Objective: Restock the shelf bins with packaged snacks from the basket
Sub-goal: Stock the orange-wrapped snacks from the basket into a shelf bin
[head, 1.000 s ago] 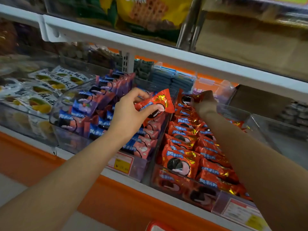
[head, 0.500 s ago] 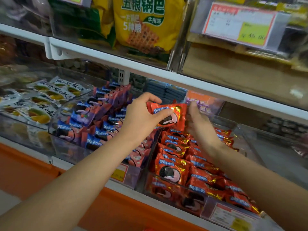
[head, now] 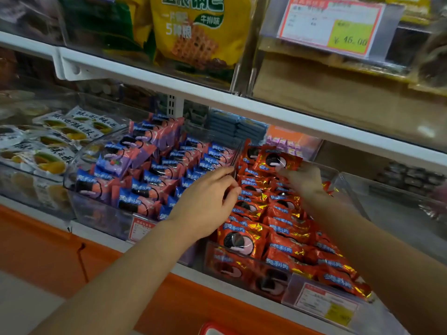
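Red pack: a small flat pack (head: 278, 162), shiny red, with a round black cookie picture and a little blue name patch. It looks crinkly, like foil.
Where it is: up at the back of the bin on the right, just above the other red packs, tilted, with its picture side facing up.
Right hand: the right hand (head: 303, 181) is blurry. Its fingers are bent under the low right edge of the red pack and hold it there.
Left hand: the left hand (head: 208, 201) is at the clear wall (head: 238, 157) between the two middle bins. The thumb points along the top and the fingers curl loosely below. I cannot tell if they grip the wall or only touch it.
Red bin: a clear plastic bin (head: 242, 253) with thin see-through sides. It is full of red packs (head: 283, 228) lying in rows, with gold shiny ends. A price tag (head: 326, 303) sits on its front.
Blue bin: just to the left, a clear bin with a round corner holds blue and pink packs (head: 145, 175) with the same cookie picture, piled close.
Far left: white packs (head: 55, 141) with yellow and green pictures lie in another clear bin.
Shelf: a smooth white shelf edge (head: 314, 122) runs above the bins.
Top shelf: a big yellow bag (head: 193, 32) with a waffle-shaped snack on it stands behind clear plastic. Beside it is a white and yellow-green price card (head: 331, 25).
Below: an orange band (head: 48, 250) runs under the bins.
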